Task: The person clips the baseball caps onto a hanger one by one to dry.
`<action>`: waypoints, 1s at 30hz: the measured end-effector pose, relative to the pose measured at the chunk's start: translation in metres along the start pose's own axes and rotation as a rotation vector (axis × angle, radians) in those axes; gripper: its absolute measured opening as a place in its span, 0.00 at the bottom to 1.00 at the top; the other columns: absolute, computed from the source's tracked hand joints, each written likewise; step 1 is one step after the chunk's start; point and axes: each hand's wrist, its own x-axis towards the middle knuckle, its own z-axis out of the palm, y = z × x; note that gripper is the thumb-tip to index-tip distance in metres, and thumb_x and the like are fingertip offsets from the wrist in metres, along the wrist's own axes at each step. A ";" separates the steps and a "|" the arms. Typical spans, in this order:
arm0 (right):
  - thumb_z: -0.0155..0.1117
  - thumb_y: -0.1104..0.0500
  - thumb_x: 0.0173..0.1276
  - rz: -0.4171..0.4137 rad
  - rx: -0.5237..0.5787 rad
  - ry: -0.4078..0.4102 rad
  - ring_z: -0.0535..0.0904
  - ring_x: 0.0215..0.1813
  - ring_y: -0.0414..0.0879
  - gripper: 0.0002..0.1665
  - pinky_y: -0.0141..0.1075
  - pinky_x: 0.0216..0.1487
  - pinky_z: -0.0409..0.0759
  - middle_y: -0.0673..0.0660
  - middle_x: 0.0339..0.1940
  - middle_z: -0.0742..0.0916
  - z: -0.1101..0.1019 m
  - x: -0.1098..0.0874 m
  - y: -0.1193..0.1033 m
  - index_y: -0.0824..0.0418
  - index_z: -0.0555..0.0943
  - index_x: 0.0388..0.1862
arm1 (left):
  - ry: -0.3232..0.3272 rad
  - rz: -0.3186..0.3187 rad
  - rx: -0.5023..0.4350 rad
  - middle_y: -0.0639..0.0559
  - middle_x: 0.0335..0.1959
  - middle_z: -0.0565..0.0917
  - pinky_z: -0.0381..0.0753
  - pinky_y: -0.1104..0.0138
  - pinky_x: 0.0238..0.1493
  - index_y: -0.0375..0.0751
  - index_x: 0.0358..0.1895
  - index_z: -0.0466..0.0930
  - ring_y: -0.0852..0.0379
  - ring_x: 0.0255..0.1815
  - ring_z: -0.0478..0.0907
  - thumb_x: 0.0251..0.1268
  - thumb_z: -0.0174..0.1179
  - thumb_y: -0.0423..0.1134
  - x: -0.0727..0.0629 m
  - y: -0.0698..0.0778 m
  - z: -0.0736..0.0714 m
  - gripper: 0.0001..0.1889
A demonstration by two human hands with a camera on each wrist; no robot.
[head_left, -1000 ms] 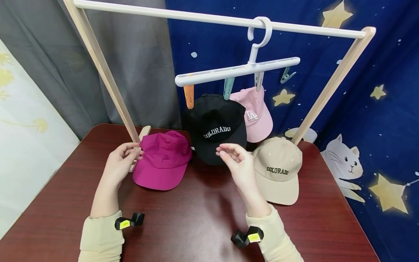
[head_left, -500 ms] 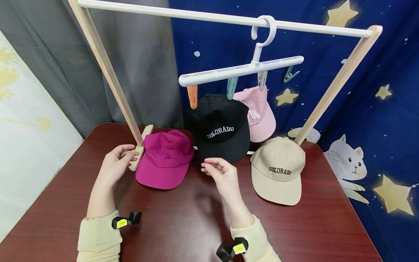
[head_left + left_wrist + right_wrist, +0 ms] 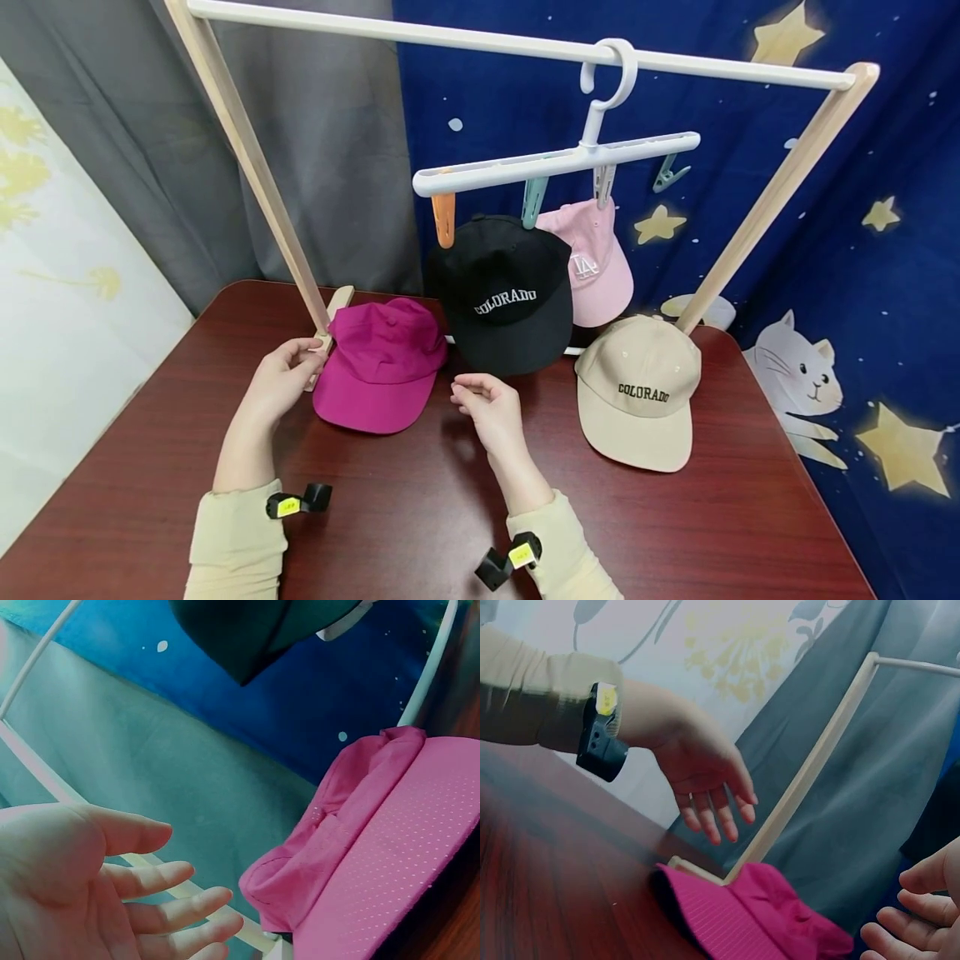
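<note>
**Magenta cap (image 3: pixel 375 404) flanked by left hand (image 3: pixel 279 379) and right hand (image 3: pixel 491 412)**

It is laid toward the desk's (image 3: pixel 390 533) back-left corner. Both hands are held with fingers relaxed and slightly spread. Near the back edge, a black cap (image 3: pixel 502 262) is hung from a white hanger (image 3: pixel 487 174).

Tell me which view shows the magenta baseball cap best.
The head view: the magenta baseball cap fits wholly inside the picture. The left wrist view shows it larger but cropped right and below; the right wrist view, cropped below.
</note>
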 end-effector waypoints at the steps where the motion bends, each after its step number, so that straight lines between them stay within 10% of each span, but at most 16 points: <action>1: 0.65 0.70 0.62 0.004 -0.002 0.001 0.85 0.36 0.52 0.10 0.41 0.40 0.82 0.61 0.34 0.87 0.001 0.000 0.002 0.74 0.82 0.42 | -0.006 -0.003 -0.001 0.42 0.39 0.78 0.75 0.73 0.30 0.24 0.61 0.65 0.67 0.29 0.73 0.73 0.49 0.36 0.001 -0.001 0.001 0.20; 19: 0.63 0.71 0.62 0.135 -0.060 -0.047 0.81 0.34 0.42 0.14 0.45 0.41 0.82 0.65 0.37 0.86 0.011 -0.001 0.009 0.77 0.80 0.46 | -0.039 -0.029 0.120 0.28 0.54 0.74 0.72 0.64 0.47 0.25 0.63 0.64 0.40 0.53 0.72 0.74 0.49 0.41 0.007 -0.012 0.008 0.24; 30: 0.61 0.67 0.65 0.188 0.023 -0.121 0.80 0.49 0.59 0.24 0.48 0.48 0.79 0.71 0.51 0.81 0.019 0.003 0.028 0.79 0.72 0.57 | -0.004 -0.062 0.108 0.28 0.57 0.73 0.71 0.59 0.51 0.25 0.64 0.64 0.38 0.56 0.71 0.73 0.49 0.39 0.012 -0.019 0.016 0.23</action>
